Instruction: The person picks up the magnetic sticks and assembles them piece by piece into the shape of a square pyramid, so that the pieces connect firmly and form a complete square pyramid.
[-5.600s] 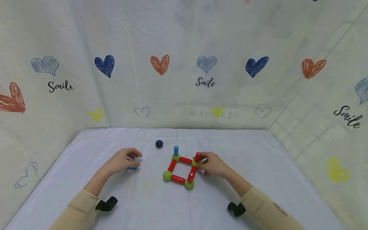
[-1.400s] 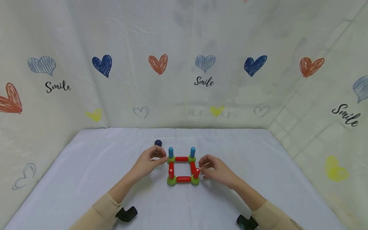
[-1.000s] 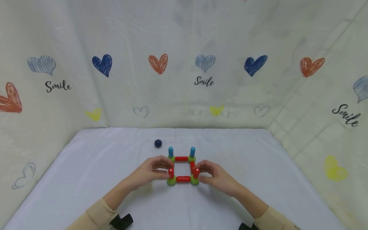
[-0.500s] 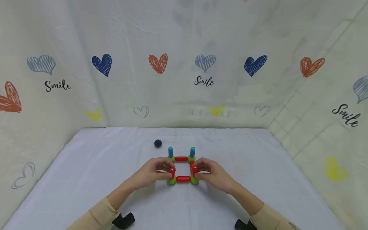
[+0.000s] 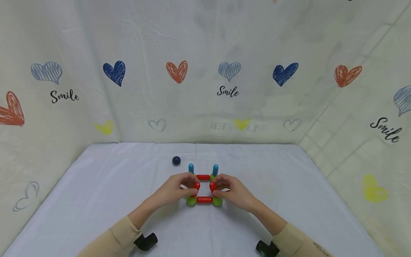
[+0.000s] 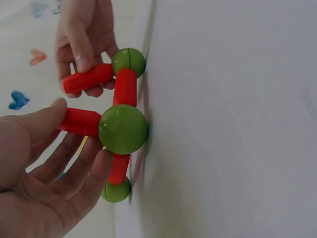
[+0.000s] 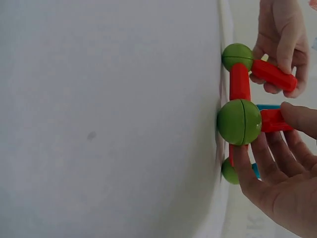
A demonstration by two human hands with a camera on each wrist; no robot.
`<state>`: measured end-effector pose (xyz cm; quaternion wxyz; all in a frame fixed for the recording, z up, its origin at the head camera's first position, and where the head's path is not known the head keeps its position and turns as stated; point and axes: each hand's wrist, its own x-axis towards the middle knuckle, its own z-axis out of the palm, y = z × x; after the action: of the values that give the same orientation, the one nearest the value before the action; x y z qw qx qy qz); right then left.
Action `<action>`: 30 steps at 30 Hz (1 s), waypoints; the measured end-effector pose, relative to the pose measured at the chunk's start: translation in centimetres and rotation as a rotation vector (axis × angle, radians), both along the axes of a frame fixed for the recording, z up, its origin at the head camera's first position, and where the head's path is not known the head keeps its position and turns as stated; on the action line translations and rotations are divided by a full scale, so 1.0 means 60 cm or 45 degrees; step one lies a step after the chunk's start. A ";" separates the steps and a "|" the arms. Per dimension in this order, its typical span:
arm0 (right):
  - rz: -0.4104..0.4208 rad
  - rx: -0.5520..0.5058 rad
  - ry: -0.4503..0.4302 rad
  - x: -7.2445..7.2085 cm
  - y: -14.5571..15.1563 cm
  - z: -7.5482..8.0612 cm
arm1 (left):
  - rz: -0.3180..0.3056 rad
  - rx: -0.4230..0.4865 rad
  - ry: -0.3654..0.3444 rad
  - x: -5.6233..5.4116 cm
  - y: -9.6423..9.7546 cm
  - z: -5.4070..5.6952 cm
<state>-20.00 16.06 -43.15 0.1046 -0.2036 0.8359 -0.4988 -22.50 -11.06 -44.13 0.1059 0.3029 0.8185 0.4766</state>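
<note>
A square frame of magnetic red rods and green balls lies on the table, with its front red rod (image 5: 204,199) joining the front-left green ball (image 5: 191,202) and the front-right green ball (image 5: 217,202). My left hand (image 5: 173,189) pinches the red rod (image 6: 81,121) rising from the front-left ball. On the other side, my right hand (image 5: 236,194) pinches the matching red rod (image 7: 277,120) on the front-right ball. Both held rods lean inward, their tops apart. Two blue rods, left (image 5: 191,168) and right (image 5: 215,170), stand upright at the back corners. Fingers hide the frame's sides.
A dark blue ball (image 5: 176,160) sits on the white tablecloth (image 5: 273,171) behind the frame, to its left. Behind the table hangs a pale curtain (image 5: 199,107) printed with hearts. Black wrist devices show at the left sleeve (image 5: 112,237) and right sleeve (image 5: 297,241).
Since the earliest frame, a blue rod has replaced the red one at the back-right corner, and a red rod stands front-left. Lately both hands took hold of the front rods and tilted them inward.
</note>
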 end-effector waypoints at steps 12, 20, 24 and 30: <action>-0.003 0.035 0.063 -0.004 -0.011 -0.001 | -0.003 -0.037 0.067 -0.007 0.022 0.007; -0.001 0.029 0.092 -0.003 -0.015 0.001 | 0.014 -0.037 0.032 -0.007 0.023 0.003; -0.065 0.057 0.103 -0.003 -0.012 0.003 | 0.072 -0.013 0.046 -0.003 0.018 0.001; -0.353 -0.034 0.071 -0.018 -0.008 0.001 | 0.439 0.078 0.073 -0.004 0.012 0.000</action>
<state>-21.08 15.59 -43.09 0.0086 -0.1013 0.8519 -0.5138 -22.72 -10.35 -44.14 -0.0101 0.1747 0.8460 0.5036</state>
